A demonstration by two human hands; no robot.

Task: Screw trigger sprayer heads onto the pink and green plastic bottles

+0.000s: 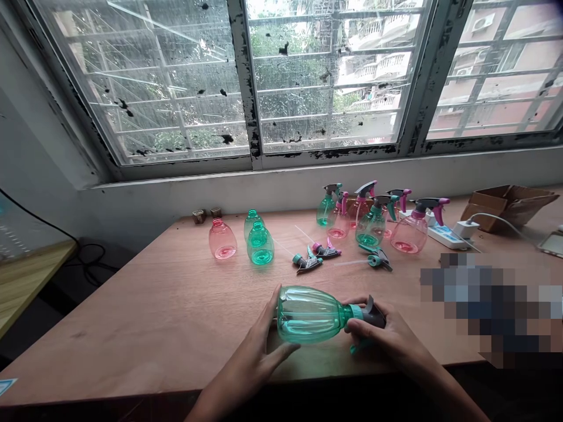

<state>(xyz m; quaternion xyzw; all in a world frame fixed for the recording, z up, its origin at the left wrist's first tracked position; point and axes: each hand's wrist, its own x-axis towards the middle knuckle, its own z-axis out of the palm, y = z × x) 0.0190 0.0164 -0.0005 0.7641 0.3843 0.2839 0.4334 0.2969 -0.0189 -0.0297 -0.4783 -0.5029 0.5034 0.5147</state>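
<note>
Holding level with doubtful support

Grasping the spray head (373,315) in the right hand (389,331); touching the base of the green bottle (310,316) with the left hand (260,344), thumb spread — cannot tell whether gripping. Sideways over the worktop (153,316) at six o'clock. Could drop base-first if cupped loosely; could knock the loose sprayer (308,265) at twelve o'clock if swung forward.

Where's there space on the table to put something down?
The biggest bare patch of table is left of the left hand, nearer than the pink bottle without a sprayer. It's crowded at the back right, with spray bottles, a power strip and a cardboard box; loose spray heads lie mid-table.
</note>
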